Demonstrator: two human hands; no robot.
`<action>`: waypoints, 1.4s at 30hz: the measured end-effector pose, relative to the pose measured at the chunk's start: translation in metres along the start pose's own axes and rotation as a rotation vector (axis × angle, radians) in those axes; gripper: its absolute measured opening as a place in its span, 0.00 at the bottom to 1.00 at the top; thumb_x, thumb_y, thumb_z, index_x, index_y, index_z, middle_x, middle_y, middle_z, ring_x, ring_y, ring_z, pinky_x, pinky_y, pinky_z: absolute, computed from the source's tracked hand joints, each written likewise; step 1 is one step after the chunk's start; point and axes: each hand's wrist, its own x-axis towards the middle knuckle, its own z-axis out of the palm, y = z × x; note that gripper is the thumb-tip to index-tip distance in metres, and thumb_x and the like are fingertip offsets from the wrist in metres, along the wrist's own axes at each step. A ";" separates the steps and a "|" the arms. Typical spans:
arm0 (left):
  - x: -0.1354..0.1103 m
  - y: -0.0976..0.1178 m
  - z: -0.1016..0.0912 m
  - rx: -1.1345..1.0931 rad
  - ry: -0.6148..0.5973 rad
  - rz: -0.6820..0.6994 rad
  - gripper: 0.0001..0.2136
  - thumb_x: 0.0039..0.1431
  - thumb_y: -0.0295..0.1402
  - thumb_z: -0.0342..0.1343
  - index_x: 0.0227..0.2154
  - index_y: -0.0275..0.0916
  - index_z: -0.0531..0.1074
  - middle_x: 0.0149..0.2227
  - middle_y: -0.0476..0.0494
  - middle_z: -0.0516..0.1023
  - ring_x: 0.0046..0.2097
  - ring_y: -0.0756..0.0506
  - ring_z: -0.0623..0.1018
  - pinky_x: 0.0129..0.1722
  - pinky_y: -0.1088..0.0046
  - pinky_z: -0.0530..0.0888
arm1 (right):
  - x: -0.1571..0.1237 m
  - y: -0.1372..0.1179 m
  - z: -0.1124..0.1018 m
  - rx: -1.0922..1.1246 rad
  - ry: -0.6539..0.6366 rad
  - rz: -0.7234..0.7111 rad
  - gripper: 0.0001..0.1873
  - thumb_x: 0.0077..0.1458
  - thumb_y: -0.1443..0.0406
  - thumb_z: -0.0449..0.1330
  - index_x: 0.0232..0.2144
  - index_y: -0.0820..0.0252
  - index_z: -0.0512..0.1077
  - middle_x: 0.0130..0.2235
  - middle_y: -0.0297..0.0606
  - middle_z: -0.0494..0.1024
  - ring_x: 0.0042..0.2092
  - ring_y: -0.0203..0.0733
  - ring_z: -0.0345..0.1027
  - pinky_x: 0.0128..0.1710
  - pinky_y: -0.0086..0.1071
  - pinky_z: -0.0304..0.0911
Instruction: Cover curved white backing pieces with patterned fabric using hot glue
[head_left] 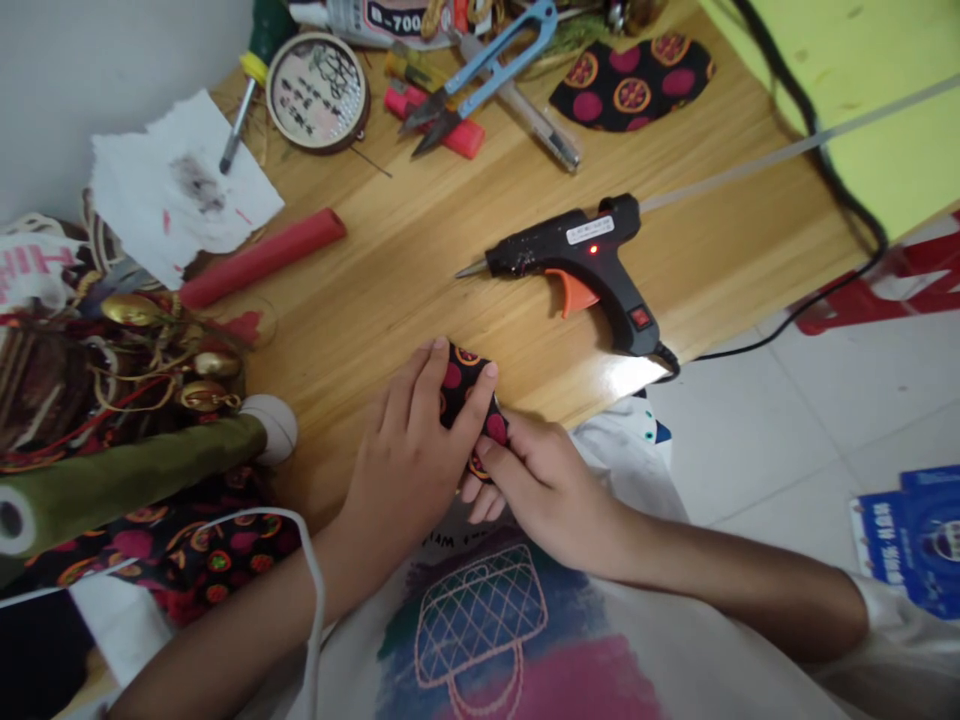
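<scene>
Both my hands meet at the near edge of the wooden table [405,250]. My left hand [409,450] lies over a small piece of black fabric with red and orange circles [463,378], fingers pressed onto it. My right hand [536,480] pinches the same piece from the right side with thumb and fingers closed. Most of the fabric piece is hidden between the two hands. A black hot glue gun [577,265] with an orange trigger and a lit red light lies just beyond the hands, nozzle pointing left.
A red stick [262,258], stained white paper [180,185], a round tin [317,92], blue snips [480,75] and another patterned fabric piece [634,80] lie farther back. Cords, gold beads and more fabric pile at the left [135,400]. The glue gun's cable [817,290] trails right.
</scene>
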 end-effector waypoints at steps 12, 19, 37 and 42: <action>0.002 -0.001 -0.001 0.010 0.015 -0.049 0.22 0.65 0.26 0.42 0.58 0.20 0.64 0.56 0.21 0.72 0.58 0.32 0.72 0.54 0.57 0.71 | 0.000 0.000 0.000 -0.035 0.001 0.001 0.11 0.63 0.62 0.47 0.30 0.57 0.62 0.25 0.32 0.74 0.23 0.33 0.73 0.21 0.26 0.68; 0.005 0.009 -0.004 0.080 -0.034 -0.070 0.23 0.64 0.27 0.47 0.61 0.30 0.64 0.58 0.21 0.69 0.58 0.30 0.73 0.50 0.55 0.74 | 0.000 0.000 0.001 -0.017 0.008 -0.014 0.10 0.63 0.62 0.47 0.30 0.57 0.62 0.25 0.31 0.74 0.22 0.33 0.72 0.22 0.27 0.70; 0.000 -0.001 0.003 -0.050 0.018 -0.030 0.22 0.63 0.28 0.49 0.60 0.32 0.65 0.58 0.20 0.67 0.58 0.28 0.71 0.52 0.51 0.72 | 0.001 0.000 0.001 -0.039 0.002 -0.025 0.10 0.63 0.63 0.46 0.30 0.58 0.62 0.24 0.31 0.73 0.22 0.35 0.73 0.21 0.28 0.70; 0.003 -0.001 0.002 -0.067 0.006 -0.041 0.23 0.62 0.28 0.50 0.60 0.32 0.64 0.57 0.22 0.68 0.57 0.28 0.71 0.51 0.50 0.73 | 0.001 -0.001 0.001 -0.045 0.003 -0.024 0.11 0.63 0.62 0.46 0.30 0.57 0.62 0.24 0.31 0.73 0.22 0.36 0.73 0.21 0.29 0.71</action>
